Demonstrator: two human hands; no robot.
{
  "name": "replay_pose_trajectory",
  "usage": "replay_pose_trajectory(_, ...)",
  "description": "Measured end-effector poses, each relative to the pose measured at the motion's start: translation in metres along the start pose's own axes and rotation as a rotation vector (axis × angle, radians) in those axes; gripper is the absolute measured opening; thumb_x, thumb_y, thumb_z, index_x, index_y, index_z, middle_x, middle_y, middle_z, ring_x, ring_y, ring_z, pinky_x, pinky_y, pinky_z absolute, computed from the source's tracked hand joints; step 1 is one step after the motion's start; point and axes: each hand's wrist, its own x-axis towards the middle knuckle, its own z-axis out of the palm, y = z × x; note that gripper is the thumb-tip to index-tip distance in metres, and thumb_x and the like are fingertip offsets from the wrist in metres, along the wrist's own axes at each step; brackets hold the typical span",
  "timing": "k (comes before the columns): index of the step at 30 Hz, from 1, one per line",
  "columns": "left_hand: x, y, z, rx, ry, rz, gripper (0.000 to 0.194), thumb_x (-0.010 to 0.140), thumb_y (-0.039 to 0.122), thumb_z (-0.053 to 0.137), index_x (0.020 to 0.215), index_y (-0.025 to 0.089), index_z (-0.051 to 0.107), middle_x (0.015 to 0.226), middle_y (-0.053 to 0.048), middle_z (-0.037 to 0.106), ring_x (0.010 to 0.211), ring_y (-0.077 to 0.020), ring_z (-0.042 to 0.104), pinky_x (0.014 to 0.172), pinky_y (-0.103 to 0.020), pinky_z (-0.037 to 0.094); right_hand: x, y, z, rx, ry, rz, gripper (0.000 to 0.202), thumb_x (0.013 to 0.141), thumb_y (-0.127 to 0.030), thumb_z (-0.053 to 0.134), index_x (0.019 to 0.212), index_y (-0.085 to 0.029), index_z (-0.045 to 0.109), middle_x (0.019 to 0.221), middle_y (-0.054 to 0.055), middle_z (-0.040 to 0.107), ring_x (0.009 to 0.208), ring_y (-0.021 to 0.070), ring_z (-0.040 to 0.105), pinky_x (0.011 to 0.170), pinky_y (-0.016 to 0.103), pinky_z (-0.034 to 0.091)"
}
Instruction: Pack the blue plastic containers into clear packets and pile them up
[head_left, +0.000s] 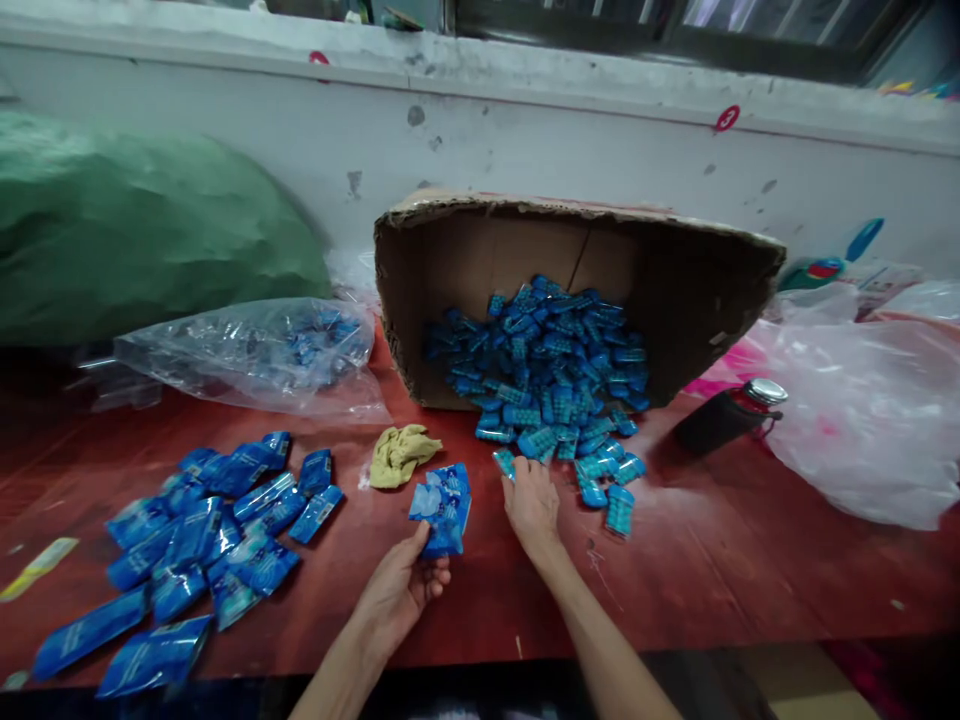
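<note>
My left hand grips a blue printed pouch between thumb and fingers, over the red table. To its right, my right hand reaches the front of a heap of small blue packets, its fingertips on a small light-blue packet. The heap spills out of a cardboard box lying on its side. Filled blue pouches lie in a loose pile at the left. A crumpled yellowish cloth rests just behind the pouch in my left hand.
Behind the left pile lie a clear plastic bag with blue pieces and a big green sack. At the right are a dark bottle with a silver lid and white plastic bags. A yellow strip lies far left.
</note>
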Motion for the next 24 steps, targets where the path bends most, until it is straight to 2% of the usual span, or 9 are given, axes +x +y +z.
replay_pose_trajectory(3, 0.000, 0.001, 0.001, -0.021, 0.044, -0.002, 0.018, 0.075, 0.028, 0.056, 0.066, 0.013, 0.052, 0.044, -0.002, 0.057, 0.038, -0.0100, 0.052, 0.035, -0.017, 0.038, -0.011, 0.004, -0.003, 0.118, -0.055, -0.042, 0.016, 0.075, -0.019, 0.053, 0.091, -0.019, 0.053, 0.089, 0.006, 0.056, 0.083, 0.0210, 0.054, 0.069, 0.030, 0.042)
replay_pose_trajectory(8, 0.000, -0.002, 0.006, -0.036, 0.077, 0.023, 0.017, 0.075, 0.028, 0.055, 0.067, 0.014, 0.051, 0.044, -0.002, 0.056, 0.039, -0.0115, 0.054, 0.036, -0.018, 0.040, -0.033, 0.005, -0.018, 0.901, -0.248, 0.101, 0.020, 0.076, -0.026, 0.050, 0.094, -0.019, 0.048, 0.079, 0.000, 0.054, 0.063, 0.0134, 0.052, 0.051, 0.022, 0.043)
replay_pose_trajectory(10, 0.000, -0.003, 0.007, -0.051, 0.084, 0.029, 0.016, 0.075, 0.027, 0.056, 0.067, 0.013, 0.052, 0.045, -0.002, 0.057, 0.041, -0.0118, 0.055, 0.037, -0.018, 0.041, -0.044, 0.001, -0.023, 1.055, -0.244, 0.123, 0.022, 0.075, -0.026, 0.051, 0.096, -0.019, 0.048, 0.079, -0.001, 0.053, 0.064, 0.0128, 0.051, 0.054, 0.022, 0.044)
replay_pose_trajectory(15, 0.001, -0.003, 0.008, -0.070, 0.073, 0.033, 0.018, 0.073, 0.029, 0.059, 0.068, 0.013, 0.054, 0.045, -0.002, 0.057, 0.042, -0.0121, 0.056, 0.038, -0.019, 0.043, -0.064, -0.013, -0.031, 1.096, -0.190, 0.027, 0.016, 0.074, -0.020, 0.055, 0.090, -0.019, 0.055, 0.085, 0.001, 0.055, 0.077, 0.0151, 0.053, 0.072, 0.025, 0.044)
replay_pose_trajectory(19, 0.002, -0.003, 0.006, -0.060, 0.063, 0.070, 0.022, 0.068, 0.033, 0.063, 0.065, 0.013, 0.055, 0.045, -0.002, 0.058, 0.042, -0.0117, 0.056, 0.038, -0.018, 0.043, -0.067, -0.016, -0.034, 1.046, -0.164, -0.050, 0.015, 0.074, -0.018, 0.055, 0.089, -0.020, 0.058, 0.088, 0.003, 0.056, 0.084, 0.0172, 0.054, 0.075, 0.026, 0.044)
replay_pose_trajectory(24, 0.002, -0.001, 0.003, -0.050, 0.003, 0.194, 0.024, 0.064, 0.035, 0.067, 0.066, 0.013, 0.056, 0.051, -0.002, 0.062, 0.046, -0.0125, 0.058, 0.040, -0.020, 0.044, -0.069, -0.012, -0.036, 0.974, -0.169, -0.152, 0.017, 0.076, -0.017, 0.055, 0.091, -0.023, 0.061, 0.093, 0.004, 0.056, 0.087, 0.0168, 0.054, 0.076, 0.025, 0.044)
